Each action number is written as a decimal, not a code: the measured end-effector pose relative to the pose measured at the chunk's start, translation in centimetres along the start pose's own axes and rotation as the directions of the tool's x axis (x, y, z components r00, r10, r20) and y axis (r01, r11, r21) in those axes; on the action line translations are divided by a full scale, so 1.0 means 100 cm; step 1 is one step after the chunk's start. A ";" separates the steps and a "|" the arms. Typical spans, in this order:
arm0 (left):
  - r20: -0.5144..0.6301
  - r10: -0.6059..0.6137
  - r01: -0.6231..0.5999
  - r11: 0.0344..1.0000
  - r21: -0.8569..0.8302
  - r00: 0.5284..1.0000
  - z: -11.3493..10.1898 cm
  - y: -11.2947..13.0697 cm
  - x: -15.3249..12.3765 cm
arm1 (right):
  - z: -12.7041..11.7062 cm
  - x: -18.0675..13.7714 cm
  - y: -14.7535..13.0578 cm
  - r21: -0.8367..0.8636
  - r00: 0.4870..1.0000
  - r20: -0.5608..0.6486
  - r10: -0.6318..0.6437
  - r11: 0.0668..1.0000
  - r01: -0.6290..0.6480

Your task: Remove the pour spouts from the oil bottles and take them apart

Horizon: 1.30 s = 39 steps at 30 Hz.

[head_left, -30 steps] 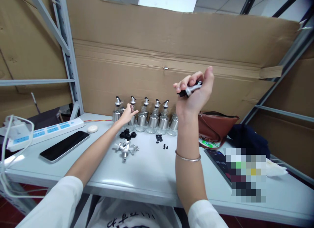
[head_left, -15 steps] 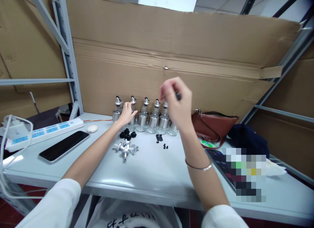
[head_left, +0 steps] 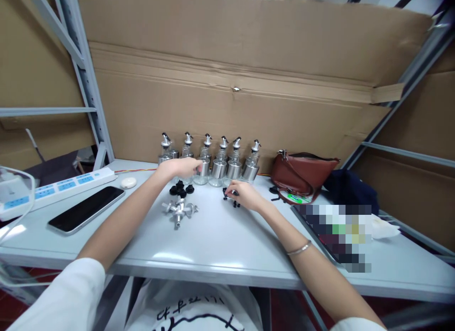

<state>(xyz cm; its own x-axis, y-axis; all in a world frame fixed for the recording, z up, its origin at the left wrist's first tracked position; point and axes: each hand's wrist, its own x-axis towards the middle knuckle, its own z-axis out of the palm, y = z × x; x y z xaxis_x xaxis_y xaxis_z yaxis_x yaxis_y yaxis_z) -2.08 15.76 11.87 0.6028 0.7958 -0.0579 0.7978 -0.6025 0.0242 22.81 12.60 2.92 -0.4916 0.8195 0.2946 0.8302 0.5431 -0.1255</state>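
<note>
My right hand [head_left: 245, 194] is low over the table, its thumb and fingertips pinched at a small black plastic part [head_left: 225, 192]. A few tiny black pieces [head_left: 236, 204] lie just under its fingers. My left hand [head_left: 185, 167] reaches across the front of the bottles, fingers stretched to the right beside a glass bottle with a steel sleeve [head_left: 203, 169]; nothing shows in it. Several such bottles stand in a row, topped with silver pourer spouts [head_left: 223, 142] with black flip tips. Round black stoppers [head_left: 181, 190] and a cluster of silver spout pieces [head_left: 178, 211] lie in front.
A cardboard sheet [head_left: 234, 46] stands behind the bottles. At left are a phone [head_left: 87, 210], a power strip [head_left: 57, 188] and a round white object [head_left: 128, 182]. At right are a brown bag [head_left: 302, 177], dark cloth [head_left: 350, 188] and a partly blurred-out device [head_left: 313, 231].
My right hand has come down from in front of the right-hand bottles to the small black parts. My left hand has shifted right along the row. The view has tilted slightly.
</note>
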 end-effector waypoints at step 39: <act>0.251 -0.279 0.227 0.949 0.218 0.927 0.021 0.006 0.006 | 0.010 0.002 -0.014 0.030 0.997 0.073 -0.019 0.999 0.017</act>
<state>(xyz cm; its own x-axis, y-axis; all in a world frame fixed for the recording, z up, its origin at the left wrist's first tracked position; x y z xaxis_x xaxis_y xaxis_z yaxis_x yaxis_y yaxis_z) -1.26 15.71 9.79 0.3319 0.8904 -0.3114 0.8907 -0.4045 -0.2075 21.29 12.18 2.16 -0.5256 0.8200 0.2268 0.8134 0.5624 -0.1484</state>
